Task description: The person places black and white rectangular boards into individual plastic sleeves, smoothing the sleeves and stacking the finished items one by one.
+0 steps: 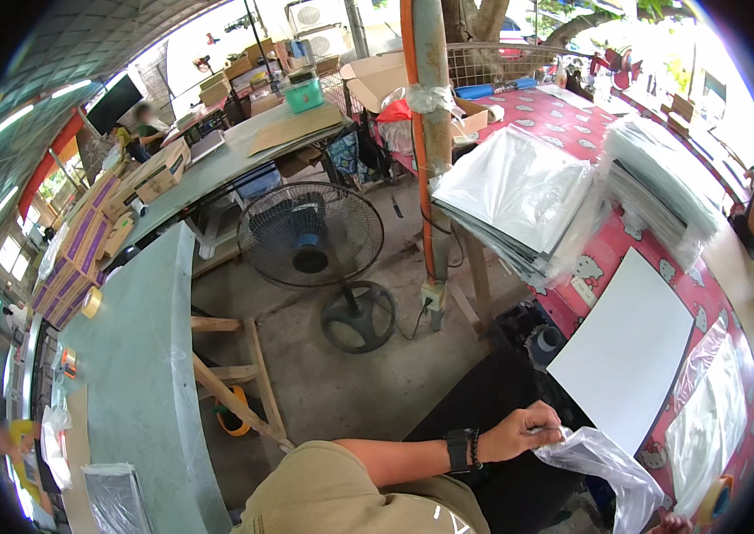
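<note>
The left hand [528, 432] has its fingers drawn together, thumb against curled forefinger, gripping one edge of a limp, clear plastic film [613, 467]. The right hand [672, 523] shows only in part at the lower rim of the view, near the film's far end; whether its fingers are open or have hold of anything cannot be told. The film runs from the left hand toward the right, creased and bunched, at the near end of a large, flat, white rectangular sheet [626, 343].

Hold the film by its edge only — a light pinch limits stretching. Spread the creases before drawing it tight; thin film is likely to cling and fold back on itself. Keep it from dragging across the sheet, which could shift.

The sheet lies on a pink-red table cover with white cat figures [564, 307]. To its right lies a flat pile of clear plastic film [706, 423] — a tan roll of tape [713, 500] sits just below. Beyond the sheet rests a plastic-covered stack of white and grey sheets [519, 191].
</note>
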`<action>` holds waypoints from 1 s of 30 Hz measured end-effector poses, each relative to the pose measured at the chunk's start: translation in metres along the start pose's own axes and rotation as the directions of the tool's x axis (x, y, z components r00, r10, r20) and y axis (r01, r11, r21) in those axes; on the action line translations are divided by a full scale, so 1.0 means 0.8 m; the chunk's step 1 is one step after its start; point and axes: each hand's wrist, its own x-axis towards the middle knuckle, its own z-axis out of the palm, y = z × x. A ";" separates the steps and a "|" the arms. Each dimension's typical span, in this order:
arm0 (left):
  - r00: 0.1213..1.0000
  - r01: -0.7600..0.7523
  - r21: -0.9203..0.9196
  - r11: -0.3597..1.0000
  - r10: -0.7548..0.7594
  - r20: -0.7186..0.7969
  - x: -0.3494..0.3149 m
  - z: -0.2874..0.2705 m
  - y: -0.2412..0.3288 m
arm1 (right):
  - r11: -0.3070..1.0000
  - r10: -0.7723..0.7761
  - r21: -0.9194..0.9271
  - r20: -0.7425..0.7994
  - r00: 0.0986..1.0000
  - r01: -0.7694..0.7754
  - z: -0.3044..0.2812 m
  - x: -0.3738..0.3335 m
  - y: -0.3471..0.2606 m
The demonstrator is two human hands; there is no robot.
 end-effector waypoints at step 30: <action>0.763 0.581 -0.183 0.793 -0.451 0.463 0.016 0.009 0.023 | 0.624 0.458 -0.736 0.072 0.886 -0.263 0.162 -0.064 0.071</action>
